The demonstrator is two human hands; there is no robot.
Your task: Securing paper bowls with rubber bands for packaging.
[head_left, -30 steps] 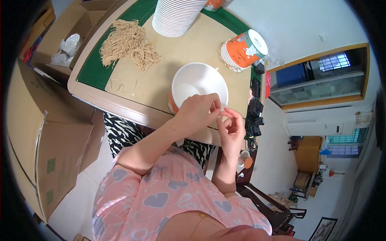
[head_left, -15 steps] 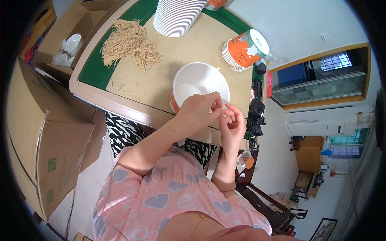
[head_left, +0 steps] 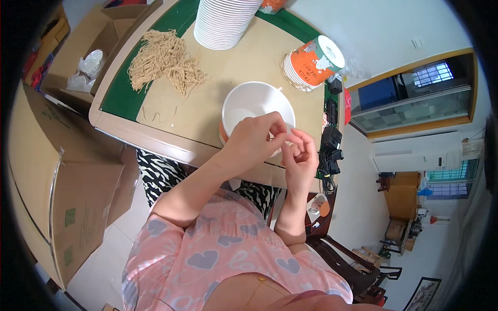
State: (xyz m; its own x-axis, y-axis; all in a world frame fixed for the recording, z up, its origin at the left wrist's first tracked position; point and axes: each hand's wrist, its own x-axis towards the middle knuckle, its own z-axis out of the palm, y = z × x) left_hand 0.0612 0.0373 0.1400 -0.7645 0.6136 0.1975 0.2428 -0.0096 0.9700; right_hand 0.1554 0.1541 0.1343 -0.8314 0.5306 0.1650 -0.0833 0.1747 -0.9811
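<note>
A white paper bucket [head_left: 255,97] with an orange outer wall stands at the table's near edge, its open mouth facing up. My left hand [head_left: 255,136] reaches over its near rim, with thumb and fingers pinched together. Close beside it, my right hand [head_left: 301,155] is closed too, fingers curled and the fingertips near those of the left. Whatever they pinch is too small to make out. A small pale bit shows at the bucket's far right rim. Left of the bucket lies a heap of tan string [head_left: 165,63], with a few loose strands on the tabletop.
A tall stack of white-rimmed buckets [head_left: 226,26] stands at the back. To the right, a stack of orange buckets [head_left: 311,65] lies tilted, twine about its rims. Black power adapters [head_left: 332,137] line the right edge. Cardboard boxes [head_left: 78,207] stand on the left.
My hands stay by the near rim; the left fingers have shifted slightly and bent more. The loose strand on the table shows less of its length. The view has tilted a little.
</note>
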